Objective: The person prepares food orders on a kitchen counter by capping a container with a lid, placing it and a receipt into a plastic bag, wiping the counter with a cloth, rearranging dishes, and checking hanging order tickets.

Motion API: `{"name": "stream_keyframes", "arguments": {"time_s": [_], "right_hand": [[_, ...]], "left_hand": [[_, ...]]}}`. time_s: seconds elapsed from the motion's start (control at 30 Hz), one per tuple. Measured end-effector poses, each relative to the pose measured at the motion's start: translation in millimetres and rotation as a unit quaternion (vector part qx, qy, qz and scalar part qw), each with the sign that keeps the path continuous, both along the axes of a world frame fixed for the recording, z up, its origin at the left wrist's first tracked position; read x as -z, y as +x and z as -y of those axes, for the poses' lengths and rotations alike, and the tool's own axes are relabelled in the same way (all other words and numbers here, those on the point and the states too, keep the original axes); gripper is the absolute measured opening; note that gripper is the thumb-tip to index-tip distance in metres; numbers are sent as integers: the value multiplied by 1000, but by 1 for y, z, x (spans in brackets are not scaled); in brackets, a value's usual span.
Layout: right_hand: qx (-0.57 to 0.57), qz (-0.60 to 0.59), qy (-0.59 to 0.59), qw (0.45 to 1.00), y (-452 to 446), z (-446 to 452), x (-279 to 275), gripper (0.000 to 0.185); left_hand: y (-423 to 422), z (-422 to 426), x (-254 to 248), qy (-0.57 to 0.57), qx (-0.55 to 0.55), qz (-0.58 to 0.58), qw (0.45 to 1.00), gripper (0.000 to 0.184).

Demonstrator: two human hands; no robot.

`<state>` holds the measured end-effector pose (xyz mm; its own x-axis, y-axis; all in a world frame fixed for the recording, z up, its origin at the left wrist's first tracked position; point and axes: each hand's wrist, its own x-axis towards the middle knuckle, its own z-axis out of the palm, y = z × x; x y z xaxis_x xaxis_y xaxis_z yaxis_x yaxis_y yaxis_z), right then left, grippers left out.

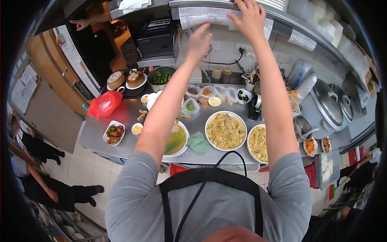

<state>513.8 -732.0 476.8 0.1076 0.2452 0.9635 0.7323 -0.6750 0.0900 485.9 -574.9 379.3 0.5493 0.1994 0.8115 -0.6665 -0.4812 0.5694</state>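
Note:
Raised to the shelf edge, my right hand (pixel 250 20) has its fingers spread over the metal rail (pixel 276 17), the thumb against a printed order slip (pixel 219 15). My left hand (pixel 199 43) hangs just below another slip (pixel 192 17), smeared by motion, so its grip is unclear. Below my arms on the steel counter stand two big white bowls of yellowish, chunky food, one bowl (pixel 225 131) in the middle and the other bowl (pixel 257 143) partly behind my right arm. A soup bowl with greens (pixel 175 139) is partly covered by my left arm. Beside it lies a green cloth (pixel 198 143).
Bamboo steamers (pixel 116 80), a bowl of limes (pixel 162 76) and a red plastic bag (pixel 105 104) stand at left. A dish of browned meat (pixel 115 134) sits near the front. Large lidded pots (pixel 327 103) stand at right. Other people (pixel 52 185) are on the left and right.

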Motion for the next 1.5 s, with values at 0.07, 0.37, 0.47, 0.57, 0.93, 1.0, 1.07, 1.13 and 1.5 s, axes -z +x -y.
{"name": "stream_keyframes", "arguments": {"time_s": [0.07,0.37,0.47,0.57,0.93,1.0,1.07,1.13,1.5], "right_hand": [[-14,-1,-8,1000,-3,3,0,53],[-28,19,23,999,9,2,0,47],[-48,-32,26,998,13,4,-4,43],[-53,-33,29,998,15,5,-5,41],[-27,-105,4,994,-2,9,-16,44],[-15,-91,7,996,-2,7,-15,45],[-3,-77,12,997,-3,5,-14,46],[-2,-59,23,998,-3,3,-12,45],[-2,4,51,999,-6,-1,-10,41]], "left_hand": [[5,-7,-5,-45,-28,14,998,35],[10,-11,-2,-113,30,-64,991,40],[4,-9,-6,-138,86,-18,987,37],[-4,-8,-9,-145,80,-36,986,34],[-8,-4,-21,-225,75,-78,968,15],[-8,-5,-21,-239,94,-81,963,14],[-6,-6,-20,-254,112,-84,957,14],[-6,-6,-19,-260,128,-99,952,14],[-6,-5,-14,-278,150,-108,943,13]]}}
